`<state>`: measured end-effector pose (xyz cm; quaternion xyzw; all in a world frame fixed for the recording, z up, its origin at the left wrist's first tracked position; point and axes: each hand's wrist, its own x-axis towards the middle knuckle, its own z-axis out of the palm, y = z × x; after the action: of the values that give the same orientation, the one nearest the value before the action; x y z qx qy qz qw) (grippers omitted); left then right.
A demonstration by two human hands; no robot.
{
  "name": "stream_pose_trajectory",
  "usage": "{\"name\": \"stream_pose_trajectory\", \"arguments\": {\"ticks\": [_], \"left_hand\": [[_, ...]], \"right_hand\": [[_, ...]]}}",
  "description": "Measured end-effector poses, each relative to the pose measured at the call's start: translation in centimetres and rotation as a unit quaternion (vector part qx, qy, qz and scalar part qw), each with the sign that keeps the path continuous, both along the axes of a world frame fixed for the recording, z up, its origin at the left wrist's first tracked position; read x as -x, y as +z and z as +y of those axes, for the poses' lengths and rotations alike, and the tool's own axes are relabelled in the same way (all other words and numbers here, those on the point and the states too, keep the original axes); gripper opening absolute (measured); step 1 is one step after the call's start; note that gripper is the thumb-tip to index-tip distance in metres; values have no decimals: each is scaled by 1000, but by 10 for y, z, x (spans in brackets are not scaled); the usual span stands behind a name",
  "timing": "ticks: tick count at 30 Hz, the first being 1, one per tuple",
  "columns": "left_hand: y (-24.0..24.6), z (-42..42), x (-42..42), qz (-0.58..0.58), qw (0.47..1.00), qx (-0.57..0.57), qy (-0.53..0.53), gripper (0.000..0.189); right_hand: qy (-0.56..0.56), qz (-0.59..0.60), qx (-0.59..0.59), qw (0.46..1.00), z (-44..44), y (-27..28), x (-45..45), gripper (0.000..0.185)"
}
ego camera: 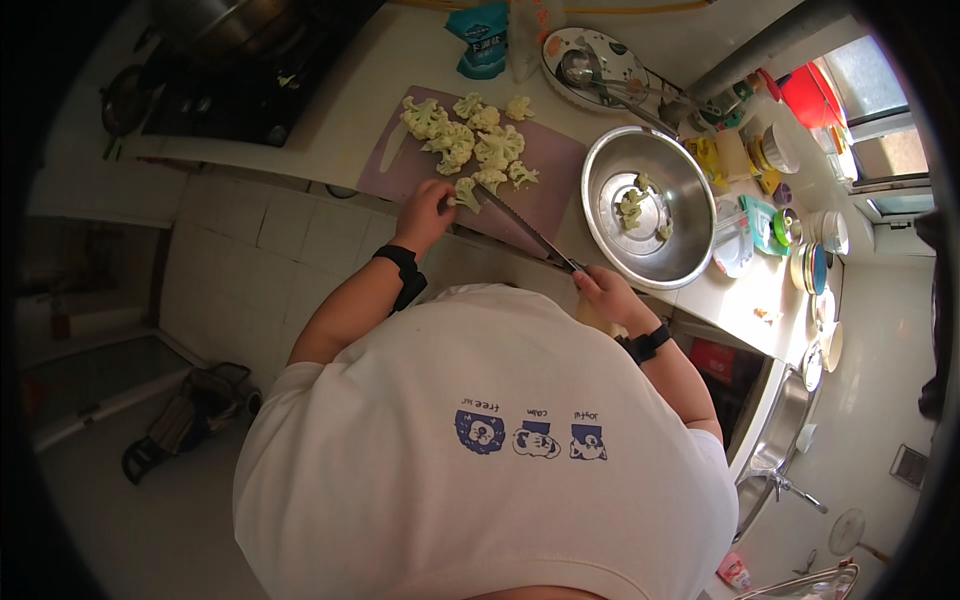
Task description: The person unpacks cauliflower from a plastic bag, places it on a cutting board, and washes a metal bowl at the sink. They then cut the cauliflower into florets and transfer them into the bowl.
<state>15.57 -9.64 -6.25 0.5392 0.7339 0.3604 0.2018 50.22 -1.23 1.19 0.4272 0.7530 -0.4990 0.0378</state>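
My left hand (pixel 426 214) is closed on the stem of a cauliflower floret (pixel 466 195) at the near edge of a pink cutting board (pixel 551 196). The handle of a serrated knife (pixel 517 223) is in my right hand (pixel 609 294); its blade reaches up and left across the board, with the tip beside that floret. Several more cauliflower florets (pixel 499 146) lie grouped on the board's upper part. Right of the board, a steel basin (pixel 591 225) holds several small cauliflower pieces (pixel 631 208).
A patterned oval plate (pixel 556 46) with ladles lies behind the basin, near a blue packet (pixel 484 45). A black stove (pixel 217 112) stands at the upper left. Bowls and containers line the counter at right, beyond which is a steel sink (pixel 784 420).
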Motion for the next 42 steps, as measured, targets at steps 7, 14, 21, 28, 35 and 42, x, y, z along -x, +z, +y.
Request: {"name": "stream_pose_trajectory", "arguments": {"ticks": [7,14,21,28,35,42], "left_hand": [[4,2,-6,8,1000,-7,15,21],[4,8,-12,28,999,27,35,23],[5,10,-11,39,998,37,29,24],[3,10,-10,27,998,53,27,24],[-1,11,-7,50,998,45,9,22],[-1,8,0,52,998,37,-1,22]], "right_hand": [[10,8,33,999,3,15,3,43],[9,-1,35,999,0,21,12,44],[5,-9,31,999,1,25,15,43],[13,-27,23,999,0,31,17,44],[34,-14,13,999,-2,20,25,45],[53,-8,-5,999,-3,9,16,43]]}}
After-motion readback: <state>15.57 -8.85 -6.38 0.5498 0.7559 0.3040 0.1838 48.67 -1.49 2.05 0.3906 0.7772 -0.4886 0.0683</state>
